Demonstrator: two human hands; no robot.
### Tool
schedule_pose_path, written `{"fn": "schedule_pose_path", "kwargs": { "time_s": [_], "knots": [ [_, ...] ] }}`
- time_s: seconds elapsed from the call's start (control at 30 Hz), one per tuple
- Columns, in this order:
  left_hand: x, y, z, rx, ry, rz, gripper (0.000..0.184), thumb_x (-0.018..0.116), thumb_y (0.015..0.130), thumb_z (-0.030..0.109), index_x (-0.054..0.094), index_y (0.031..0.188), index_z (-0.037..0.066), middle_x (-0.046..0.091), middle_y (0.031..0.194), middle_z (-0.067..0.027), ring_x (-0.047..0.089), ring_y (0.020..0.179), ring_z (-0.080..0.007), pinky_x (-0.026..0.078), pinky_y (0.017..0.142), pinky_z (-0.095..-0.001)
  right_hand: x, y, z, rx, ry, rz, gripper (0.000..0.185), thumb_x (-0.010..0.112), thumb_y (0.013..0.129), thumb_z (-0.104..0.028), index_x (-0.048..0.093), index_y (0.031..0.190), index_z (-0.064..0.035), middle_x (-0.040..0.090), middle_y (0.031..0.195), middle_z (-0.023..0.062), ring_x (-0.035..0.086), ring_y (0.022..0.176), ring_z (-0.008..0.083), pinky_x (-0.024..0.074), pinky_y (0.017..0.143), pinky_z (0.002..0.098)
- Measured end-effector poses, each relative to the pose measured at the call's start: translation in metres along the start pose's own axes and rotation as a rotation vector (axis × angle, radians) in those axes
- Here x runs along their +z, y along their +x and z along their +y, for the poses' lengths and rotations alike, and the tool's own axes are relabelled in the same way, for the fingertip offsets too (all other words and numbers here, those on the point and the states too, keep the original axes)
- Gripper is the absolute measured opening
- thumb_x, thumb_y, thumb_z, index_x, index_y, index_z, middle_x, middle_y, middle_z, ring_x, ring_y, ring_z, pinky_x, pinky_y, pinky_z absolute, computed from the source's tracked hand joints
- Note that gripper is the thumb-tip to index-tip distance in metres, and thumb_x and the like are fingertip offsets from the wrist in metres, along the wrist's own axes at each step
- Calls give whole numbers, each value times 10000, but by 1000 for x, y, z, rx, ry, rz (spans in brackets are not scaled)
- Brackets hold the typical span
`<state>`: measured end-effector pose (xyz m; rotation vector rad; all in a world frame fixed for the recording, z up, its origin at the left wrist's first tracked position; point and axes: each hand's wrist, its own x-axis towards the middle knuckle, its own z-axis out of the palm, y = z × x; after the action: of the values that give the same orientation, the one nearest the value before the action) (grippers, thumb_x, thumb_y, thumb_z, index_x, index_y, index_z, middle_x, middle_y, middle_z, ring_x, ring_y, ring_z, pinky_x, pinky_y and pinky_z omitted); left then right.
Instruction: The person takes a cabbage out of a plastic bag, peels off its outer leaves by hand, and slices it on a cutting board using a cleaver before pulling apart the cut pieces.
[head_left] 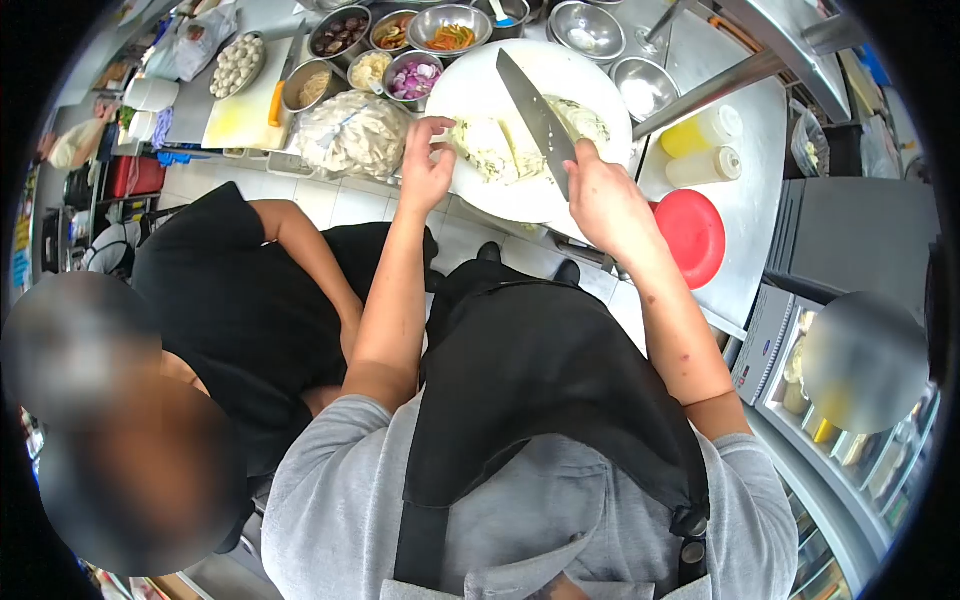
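Observation:
My right hand [610, 198] grips the handle of a large chef's knife [535, 112], its broad blade slanting up and left over the white round cutting board [480, 85]. Cut pieces of a pale white-green food, perhaps cabbage [484, 150], lie on the board to the left of the blade. More chopped pale-green food [582, 120] lies to its right, partly hidden by the knife. At the board's left edge, my left hand [428, 168] is open, fingers apart beside the cut pieces. Whether its fingertips touch them I cannot tell.
Bowls of purple onion [412, 78] and orange vegetable strips [450, 36] stand behind the board. A filled plastic bag [352, 135] lies to its left. Squeeze bottles [703, 167] and a red round lid or plate [690, 240] are at right. A co-worker [215, 260] is close on my left.

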<state>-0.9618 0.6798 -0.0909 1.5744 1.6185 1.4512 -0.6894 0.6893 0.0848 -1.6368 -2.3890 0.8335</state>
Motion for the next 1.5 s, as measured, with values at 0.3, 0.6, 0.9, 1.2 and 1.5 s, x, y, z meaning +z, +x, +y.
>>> {"fn": "schedule_pose_path", "kwargs": {
  "time_s": [0.3,0.6,0.9,1.2,1.5],
  "knots": [
    [0,14,17,176,285,-164,525,711,847,146,618,1363,163,557,1429,-143,572,1282,-336,536,1005,-437,-18,-4,9,-9,4,-56,238,479,1060,-155,528,1127,68,684,874,364,684,907,533,514,835,611],
    [-24,27,20,-267,-8,-418,613,868,819,227,622,1374,142,688,1289,-84,637,1189,-235,502,1056,-388,-20,-14,13,-16,-2,-80,239,481,1055,-149,525,1133,72,683,870,373,680,919,546,516,841,615],
    [-34,21,-3,-438,-320,-480,472,837,885,172,635,1303,90,699,1207,-56,645,1062,-150,527,918,-325,-11,-17,5,-14,-22,-48,220,483,1044,-122,511,1131,79,679,849,375,679,905,549,512,836,618],
    [-23,19,0,-358,-215,-389,459,783,933,185,624,1352,85,696,1192,-100,657,1041,-157,525,900,-315,1,-17,-22,27,-76,-108,200,492,1046,-126,500,1111,63,681,823,359,683,870,544,511,820,626],
    [-25,8,-8,-47,-106,-260,380,751,923,169,640,1281,109,588,1331,-44,557,1251,-199,529,978,-362,23,-18,-38,37,-117,-128,199,482,1065,-164,485,1100,32,665,806,360,658,868,555,484,785,649]
  ]
}}
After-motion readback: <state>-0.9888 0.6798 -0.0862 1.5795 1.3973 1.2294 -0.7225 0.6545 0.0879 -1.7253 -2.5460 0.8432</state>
